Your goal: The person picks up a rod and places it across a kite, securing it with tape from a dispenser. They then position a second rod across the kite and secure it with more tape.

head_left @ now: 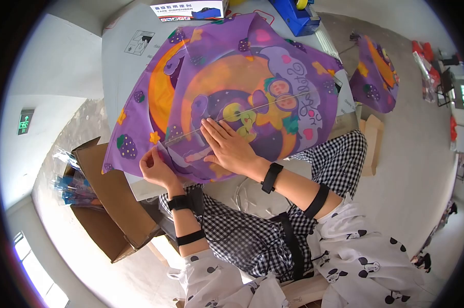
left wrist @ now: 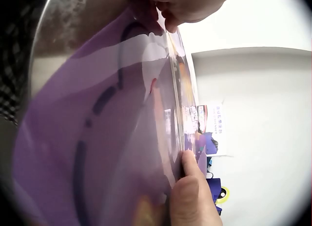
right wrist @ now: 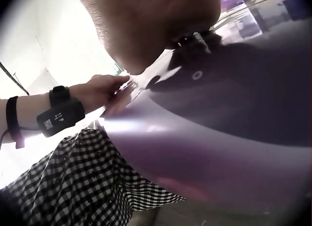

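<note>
A purple printed plastic sheet (head_left: pixel 191 77) with a yellow moon, stars and berries is spread over the grey-white table and hangs past its near edge. A thin clear strip (head_left: pixel 183 136) crosses it at a slant. My left hand (head_left: pixel 159 168) pinches the sheet at the strip's left end; in the left wrist view, its fingertips grip the film at the top. Flat on the print, with straight fingers, my right hand (head_left: pixel 229 149) rests just by the strip. In the right wrist view, the right palm (right wrist: pixel 151 26) lies close over the shiny film.
Behind the sheet are a tape dispenser box (head_left: pixel 188 10) and a blue tape dispenser (head_left: pixel 296 16). An open cardboard box (head_left: pixel 106 200) with packaged goods stands at the left. Another purple printed piece (head_left: pixel 373 77) hangs at the right. Checkered cloth (head_left: pixel 237 231) covers the lap.
</note>
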### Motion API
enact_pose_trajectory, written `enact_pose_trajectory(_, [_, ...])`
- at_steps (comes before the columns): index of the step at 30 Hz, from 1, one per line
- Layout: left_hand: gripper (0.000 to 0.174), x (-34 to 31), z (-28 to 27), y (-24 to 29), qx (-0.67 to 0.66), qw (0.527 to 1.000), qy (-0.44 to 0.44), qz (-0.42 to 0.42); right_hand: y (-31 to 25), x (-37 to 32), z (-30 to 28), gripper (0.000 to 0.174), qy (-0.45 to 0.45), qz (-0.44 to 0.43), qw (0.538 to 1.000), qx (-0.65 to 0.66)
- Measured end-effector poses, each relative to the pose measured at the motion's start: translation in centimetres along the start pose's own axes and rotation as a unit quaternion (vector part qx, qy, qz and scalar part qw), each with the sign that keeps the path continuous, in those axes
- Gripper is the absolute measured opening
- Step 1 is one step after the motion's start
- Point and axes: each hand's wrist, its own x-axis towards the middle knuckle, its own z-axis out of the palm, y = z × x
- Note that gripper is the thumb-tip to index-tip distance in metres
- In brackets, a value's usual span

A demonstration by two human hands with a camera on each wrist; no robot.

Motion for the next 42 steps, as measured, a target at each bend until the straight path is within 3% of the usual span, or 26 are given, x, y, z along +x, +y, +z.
enact_pose_trajectory(16, [0.014,0.1,-0.2,0.1,0.031,0.999,0.002,0.01,7.7,-6.2,-4.1,0.084,-0.005,0.066,0.994,-0.088])
enact_pose_trajectory(26, [0.014,-0.1,-0.1,0.1,0.021,0.999,0.009,0.036,14.8,-11.4,-7.6,0.082,0.009,0.195,0.968,-0.155])
enact_pose_trajectory(29, [0.014,0.0,0.0,-0.1,-0.005,1.0,0.018,0.009,13.2,-10.2,-7.4,0.082,0.041,0.193,0.969,-0.145])
enact_pose_trajectory(34, [0.014,0.0,-0.2,-0.2,0.011,1.0,0.017,0.017,2.3,-1.7,-6.0,0.081,0.035,0.023,0.994,0.101])
enact_pose_trajectory(38, [0.014,-0.2,-0.2,0.3,0.009,1.0,0.019,0.01,-3.8,3.2,-0.6,0.081,0.021,-0.098,0.993,0.064])
enact_pose_trajectory(42, [0.011,0.3,-0.2,-0.4,-0.044,0.999,0.022,-0.018,-5.7,5.3,2.9,0.08,-0.023,-0.092,0.994,0.062])
